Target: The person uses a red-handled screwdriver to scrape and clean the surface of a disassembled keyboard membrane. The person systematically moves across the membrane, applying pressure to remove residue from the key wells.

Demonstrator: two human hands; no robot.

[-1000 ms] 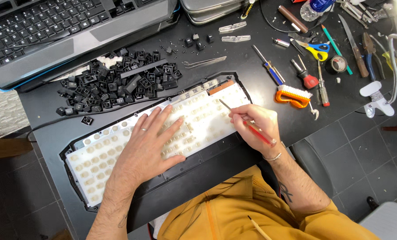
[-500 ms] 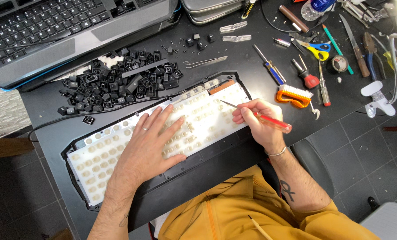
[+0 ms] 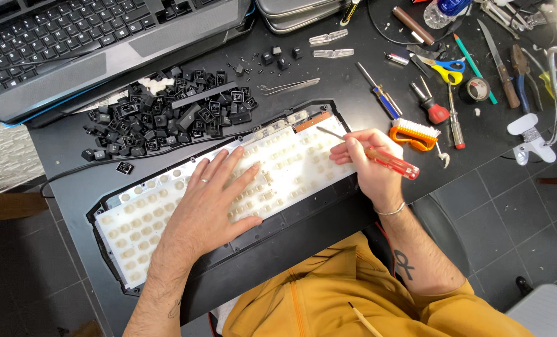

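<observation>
The right hand (image 3: 371, 163) is closed around a red-handled screwdriver (image 3: 378, 156), gripped like a pen; since a second ago the tool has swung from a steep slant to a flatter lie, its handle now pointing away from the stripped keyboard (image 3: 228, 187) toward the orange-backed brush (image 3: 414, 133), and its thin shaft reaching up-left so that the tip sits near the keyboard's upper right corner, by the brown strip there; whether the tip touches the white membrane I cannot tell. The hand itself has shifted slightly toward that corner; by my reading the work has moved on to a new spot along the keyboard's right end rather than ended.

The left hand (image 3: 213, 203) lies flat and open, fingers spread, pressed on the middle of the keyboard, holding nothing; it has stayed put through the last second, steadying the board.

The keyboard rests slantwise on the dark worktop (image 3: 353, 81), its near edge over the person's lap; just beyond its far edge sits a heap of loose black keycaps (image 3: 166, 115); past its far right corner lie tweezers (image 3: 289, 85); to its right, beyond the brush, screwdrivers and scissors (image 3: 445, 68); an intact black keyboard (image 3: 72, 31) lies beyond the keycaps.
</observation>
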